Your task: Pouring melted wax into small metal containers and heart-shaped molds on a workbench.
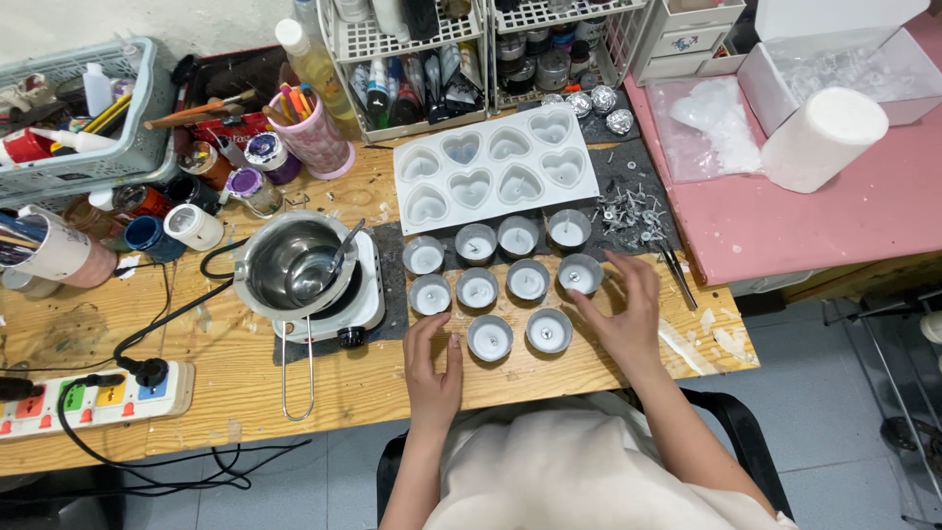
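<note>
Several small round metal cups holding white wax and a wick stand in three rows on the wooden table. My left hand lies flat, fingers together, just left of the front-row cup. My right hand is spread open beside the right end of the rows. Its fingertips are near the cup and the front cup. Neither hand holds anything.
A white silicone heart mould lies behind the cups. A steel melting pot with a spoon sits on a small white hot plate at left. Loose wick tabs and tweezers lie at right. A power strip is on the left edge.
</note>
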